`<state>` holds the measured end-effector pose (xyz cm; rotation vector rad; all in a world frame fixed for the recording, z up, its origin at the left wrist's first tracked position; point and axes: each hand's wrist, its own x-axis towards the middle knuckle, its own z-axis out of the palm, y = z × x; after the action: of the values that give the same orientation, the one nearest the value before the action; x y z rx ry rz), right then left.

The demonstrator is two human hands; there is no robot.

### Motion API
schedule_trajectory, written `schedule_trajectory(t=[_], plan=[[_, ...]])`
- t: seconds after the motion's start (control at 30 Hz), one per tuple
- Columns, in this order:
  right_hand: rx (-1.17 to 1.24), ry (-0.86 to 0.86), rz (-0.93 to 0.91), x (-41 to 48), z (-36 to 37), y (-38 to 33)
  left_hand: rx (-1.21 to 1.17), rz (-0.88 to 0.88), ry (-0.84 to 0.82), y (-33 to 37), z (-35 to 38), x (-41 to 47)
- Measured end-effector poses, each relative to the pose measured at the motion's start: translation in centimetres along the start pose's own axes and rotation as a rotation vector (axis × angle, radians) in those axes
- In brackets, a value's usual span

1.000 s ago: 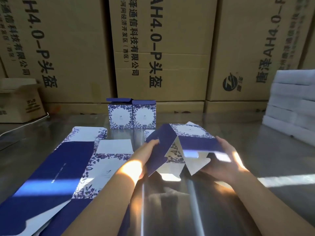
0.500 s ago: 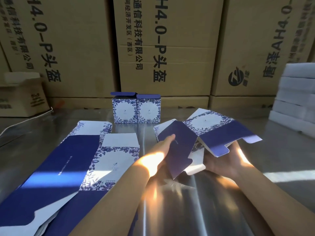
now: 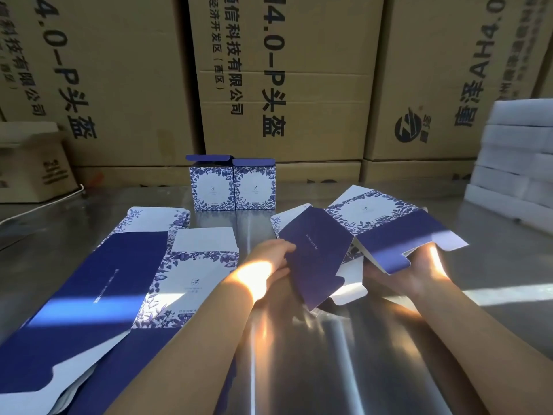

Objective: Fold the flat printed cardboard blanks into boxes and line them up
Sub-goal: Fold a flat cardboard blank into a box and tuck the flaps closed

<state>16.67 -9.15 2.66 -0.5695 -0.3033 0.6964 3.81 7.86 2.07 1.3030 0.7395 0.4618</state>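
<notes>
Fingers of the left hand are clenched on the left edge of the half-folded blank, pinching its dark blue panel.

From my feed, far left, a small brown carton sits with its top flaps up; I cannot see inside it. A white cable runs along the table just in front of it. Next come the flat blanks, lying overlapped on the near-left part of the table, dark blue panels beside white ones with blue leaf print. Behind them, near the table's far edge, two folded boxes stand upright and touching side by side. The left one has its blue lid flap raised; what is inside either I cannot tell.

Right of centre the half-folded blank is held above the table between both hands, one printed white face turned up, blue flaps spread toward me. The right hand lies palm up beneath its right flap. Its fingers are hidden under the cardboard, so I cannot tell whether they grip or only support it. Far right, a stack of white foam blocks rests on the table.

The table is shiny metal with bands of sunlight across it and both forearms. Big brown shipping cartons printed with black characters wall off the room behind.
</notes>
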Motion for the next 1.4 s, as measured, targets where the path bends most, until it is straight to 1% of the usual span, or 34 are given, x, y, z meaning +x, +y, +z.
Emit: schedule_trajectory(t=[0.07, 0.17, 0.2, 0.27, 0.33, 0.4, 0.6, 0.73, 0.8, 0.83, 0.9, 0.93, 0.97, 1.03, 1.13, 1.23, 1.33, 1.4], plan=[[-0.004, -0.137, 0.069, -0.1, -0.2, -0.5, 0.009, -0.014, -0.004, 0.1, -0.1, -0.1], [-0.077, -0.17, 0.227, -0.2, -0.2, -0.8, 0.027, -0.02, -0.036, 0.1, -0.3, 0.0], [-0.073, -0.174, 0.255, 0.1, -0.4, -0.9, 0.03, -0.02, -0.053, 0.2, -0.3, -0.1], [-0.091, -0.24, 0.281, 0.1, -0.3, -1.1, 0.049, -0.02, -0.062, 0.3, -0.3, -0.2], [-0.179, -0.275, 0.275, 0.2, -0.1, -1.1, 0.041, -0.029, -0.055, 0.4, -0.4, -0.4], [-0.25, -0.236, 0.289, 0.2, 0.1, -0.9, -0.015, -0.046, -0.087, 0.6, -0.6, -0.6], [-0.531, -0.077, 0.341, 0.5, 0.9, 0.4, -0.201, -0.065, -0.346, 1.0, -1.0, -1.5], [-0.642, -0.05, 0.313, 0.6, 1.0, 1.1, -0.377, -0.064, -0.572, 1.5, -1.7, -2.0], [-0.689, -0.058, 0.322, 0.6, 0.8, 1.1, -0.407, -0.018, -0.617, 1.7, -2.4, -2.2], [-0.699, -0.071, 0.338, 0.6, 0.7, 1.0, -0.38, 0.005, -0.578, 1.8, -2.7, -2.2], [-0.66, -0.079, 0.375, 0.7, 0.3, 0.8, -0.336, 0.025, -0.377, 1.8, -3.0, -1.7], [-0.626, -0.073, 0.374, 0.7, 0.1, 0.6, -0.349, 0.029, -0.276, 1.7, -3.1, -1.4], [-0.595, -0.068, 0.366, 0.9, -0.1, 0.4, -0.385, 0.028, -0.217, 1.7, -3.1, -1.2], [-0.565, -0.065, 0.363, 1.1, -0.5, 0.0, -0.426, 0.007, -0.144, 1.8, -2.7, -1.3], [-0.604, -0.05, 0.409, 1.2, -0.8, -0.3, -0.39, 0.003, -0.009, 1.9, -2.3, -1.5], [-0.655, -0.013, 0.409, 1.2, -0.9, -0.3, -0.359, -0.016, 0.069, 1.6, -1.8, -1.6], [-0.73, 0.026, 0.361, 1.3, -0.7, 0.0, -0.258, -0.005, 0.177, 1.4, -1.8, -0.9], [-0.768, 0.027, 0.355, 1.3, -0.7, 0.1, -0.157, 0.001, 0.203, 1.5, -1.7, -0.6]])
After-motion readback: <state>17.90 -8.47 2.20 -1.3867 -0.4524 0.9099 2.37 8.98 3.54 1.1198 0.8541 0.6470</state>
